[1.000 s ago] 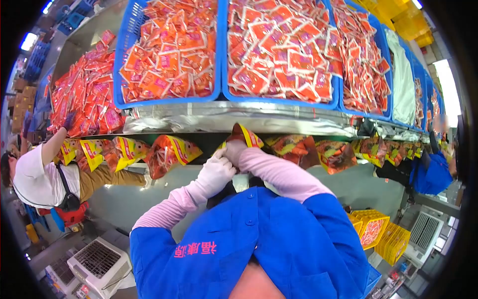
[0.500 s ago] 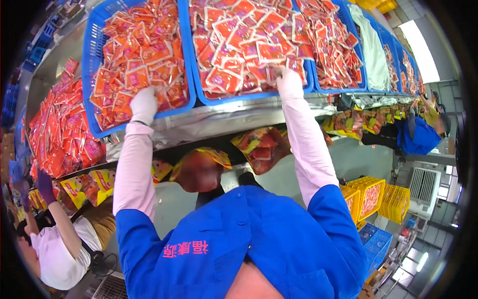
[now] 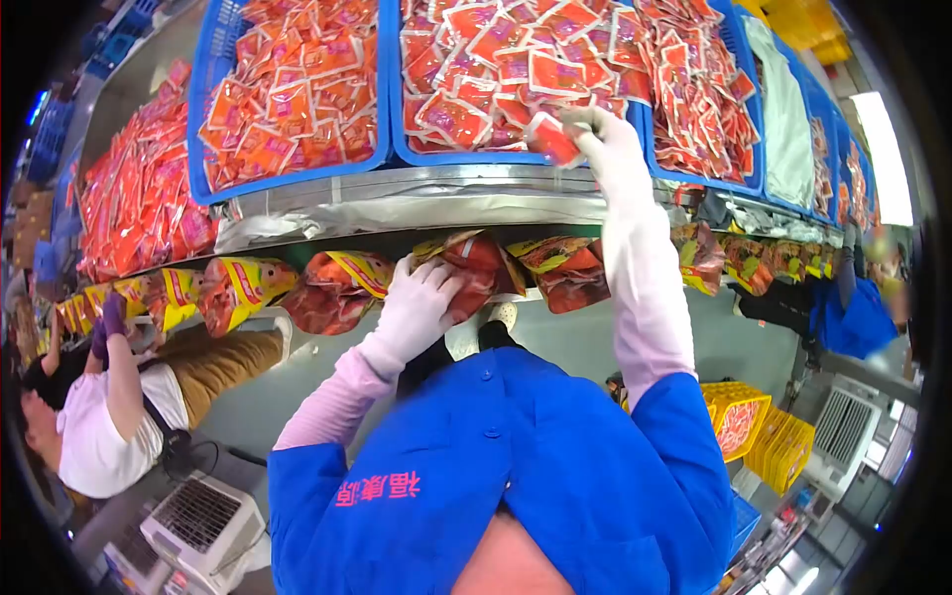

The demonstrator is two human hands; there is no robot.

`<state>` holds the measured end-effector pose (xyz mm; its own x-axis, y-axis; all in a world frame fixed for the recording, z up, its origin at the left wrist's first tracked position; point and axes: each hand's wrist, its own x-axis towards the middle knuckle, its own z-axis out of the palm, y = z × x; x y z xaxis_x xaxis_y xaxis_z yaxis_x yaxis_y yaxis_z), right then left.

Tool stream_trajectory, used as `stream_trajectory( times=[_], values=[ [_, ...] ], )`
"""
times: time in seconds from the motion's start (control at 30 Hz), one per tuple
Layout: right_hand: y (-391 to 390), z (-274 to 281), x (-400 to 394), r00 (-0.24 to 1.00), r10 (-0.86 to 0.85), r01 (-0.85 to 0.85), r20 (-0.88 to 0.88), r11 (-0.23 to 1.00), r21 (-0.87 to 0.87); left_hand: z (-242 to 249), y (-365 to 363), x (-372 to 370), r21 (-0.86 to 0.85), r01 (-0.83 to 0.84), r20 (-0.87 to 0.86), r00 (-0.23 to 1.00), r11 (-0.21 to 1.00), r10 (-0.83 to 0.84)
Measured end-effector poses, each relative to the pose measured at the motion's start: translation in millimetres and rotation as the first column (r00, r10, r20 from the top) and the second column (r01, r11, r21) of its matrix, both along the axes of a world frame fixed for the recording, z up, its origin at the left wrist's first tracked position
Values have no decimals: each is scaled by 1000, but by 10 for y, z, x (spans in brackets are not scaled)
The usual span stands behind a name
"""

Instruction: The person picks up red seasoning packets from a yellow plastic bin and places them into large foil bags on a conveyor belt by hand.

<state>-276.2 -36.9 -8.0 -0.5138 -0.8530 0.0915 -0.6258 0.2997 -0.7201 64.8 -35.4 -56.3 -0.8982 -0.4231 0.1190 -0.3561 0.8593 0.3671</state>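
Up top, your right hand [image 3: 607, 139], arm stretched high, pinches a red sachet [image 3: 551, 139] at the middle blue crate's [image 3: 397, 89] rim; your left hand [image 3: 421, 302], elbow bent, grips a hanging filled bag [image 3: 474, 268] mid-frame.

The person wears a bright blue buttoned work jacket [image 3: 516, 466] with red characters printed near the left chest, pale pink ribbed undersleeves [image 3: 650, 288], and thin white gloves [image 3: 421, 302].
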Motion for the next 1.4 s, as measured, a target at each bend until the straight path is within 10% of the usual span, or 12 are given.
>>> stream_trajectory(
  times=[0.07,0.13,0.37,0.5,0.67,0.77,0.83,0.87,0.9,1.07,1.2,1.4],
  values=[
    [135,188,348,749,94,-7,656,991,-135,82,-30,215,85,87,45,995,993,-91],
    [215,296,784,639,190,-96,745,981,-168,-83,-45,377,-36,135,173,977,990,-127],
    [357,-741,1769,847,515,-507,-130,857,92,-164,-194,663,-79,71,8,997,994,-71],
    [89,-743,2185,475,880,-794,-15,435,425,-136,-330,734,-67,111,-113,986,992,-118],
    [-204,-2133,2626,341,940,-591,12,205,780,-207,-447,956,-81,187,-80,978,979,-193],
    [-183,-747,2501,582,811,-709,-57,540,453,-272,-529,1152,-90,127,-102,985,988,-136],
    [-78,-647,2618,543,837,-620,-74,458,637,-230,-606,1171,-68,167,-49,984,984,-171],
    [-194,-755,2726,481,856,-561,187,137,816,-220,-623,1160,-54,166,-104,980,985,-171],
    [-114,-1083,2874,704,709,-445,35,402,800,-197,-635,1154,-53,174,-116,977,983,-179],
    [-350,-757,2926,531,835,-599,140,254,759,80,-1081,1298,123,165,-102,983,979,-153],
    [-351,-183,2603,621,765,-684,-173,636,358,94,-2264,1219,-30,-294,-274,922,955,275],
    [9,126,1815,804,239,-348,545,932,105,-466,-3314,1002,-280,-569,330,700,774,634]
  ],
)
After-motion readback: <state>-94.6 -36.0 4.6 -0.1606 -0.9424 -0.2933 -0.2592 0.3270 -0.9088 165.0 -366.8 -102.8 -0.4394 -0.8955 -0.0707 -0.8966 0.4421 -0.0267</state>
